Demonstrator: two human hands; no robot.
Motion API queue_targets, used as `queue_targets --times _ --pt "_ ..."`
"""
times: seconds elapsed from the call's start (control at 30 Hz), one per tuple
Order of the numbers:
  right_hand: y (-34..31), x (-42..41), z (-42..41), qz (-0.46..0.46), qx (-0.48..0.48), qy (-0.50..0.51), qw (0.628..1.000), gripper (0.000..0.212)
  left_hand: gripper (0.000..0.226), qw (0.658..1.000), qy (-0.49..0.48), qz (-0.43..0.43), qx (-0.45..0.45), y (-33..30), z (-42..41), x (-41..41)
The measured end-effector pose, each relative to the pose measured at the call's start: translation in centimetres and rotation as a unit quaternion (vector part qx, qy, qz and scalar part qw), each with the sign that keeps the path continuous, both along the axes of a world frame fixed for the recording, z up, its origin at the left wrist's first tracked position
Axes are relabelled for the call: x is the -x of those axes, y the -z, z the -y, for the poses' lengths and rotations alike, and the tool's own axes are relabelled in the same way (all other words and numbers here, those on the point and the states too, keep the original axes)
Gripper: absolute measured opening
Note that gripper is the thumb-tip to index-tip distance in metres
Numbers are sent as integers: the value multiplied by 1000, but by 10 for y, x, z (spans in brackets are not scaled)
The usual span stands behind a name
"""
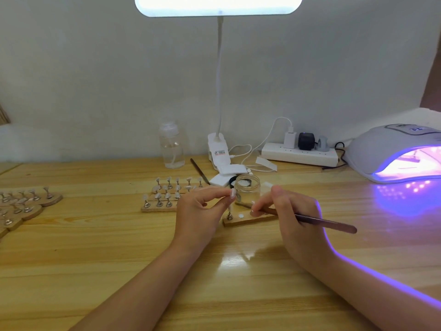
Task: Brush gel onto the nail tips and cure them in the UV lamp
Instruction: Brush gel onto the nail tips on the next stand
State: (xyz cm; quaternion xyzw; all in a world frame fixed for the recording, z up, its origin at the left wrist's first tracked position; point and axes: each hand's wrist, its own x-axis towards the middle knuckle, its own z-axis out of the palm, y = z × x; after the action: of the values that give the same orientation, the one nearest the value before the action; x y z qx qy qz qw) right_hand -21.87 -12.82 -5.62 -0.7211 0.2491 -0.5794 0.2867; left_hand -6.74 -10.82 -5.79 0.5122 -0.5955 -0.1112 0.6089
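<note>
Beside the glass jar (247,191), right hand (294,216) grips a brush (327,222); labels unreadable.

A plain pale wall (95,80) runs behind the whole scene, unmarked and a little grey in the corners. Against it stands a long worktop (95,247) of light yellow wood, its planks running left to right, glossy enough to throw back a white glare near the middle. That glare comes from a desk lamp (218,5) overhead, a broad glowing white bar on a thin bent neck, clipped at the back edge of the worktop. A violet wash spreads over the wood on the right. At the far right a brown surface (433,75) cuts into the wall.
</note>
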Motion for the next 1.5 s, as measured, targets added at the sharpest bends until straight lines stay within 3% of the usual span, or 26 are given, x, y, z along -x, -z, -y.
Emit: queue_targets --times 0.5,0.7,0.83,1.03,1.17,1.33,1.5 --pt "1 0 1 -30 10 11 999 39 30 1000 -8 -20 -14 0 0 1" --pt "0 -1 3 -58 62 59 995 35 25 999 -19 -10 -27 -1 -1 1" --pt "2 0 4 -32 19 21 999 40 28 999 -25 -13 -36 -1 -1 1" --pt "2 0 5 -89 81 71 990 41 27 999 -28 -9 -42 -1 -1 2" --pt "4 2 6 -51 86 67 993 48 23 999 -31 -3 -45 -2 -2 3" --pt "3 -1 7 -111 151 109 976 37 21 998 -35 -1 -49 -1 -2 2" --pt "3 2 7 -95 195 114 970 40 26 998 -46 2 -47 -2 -3 2"
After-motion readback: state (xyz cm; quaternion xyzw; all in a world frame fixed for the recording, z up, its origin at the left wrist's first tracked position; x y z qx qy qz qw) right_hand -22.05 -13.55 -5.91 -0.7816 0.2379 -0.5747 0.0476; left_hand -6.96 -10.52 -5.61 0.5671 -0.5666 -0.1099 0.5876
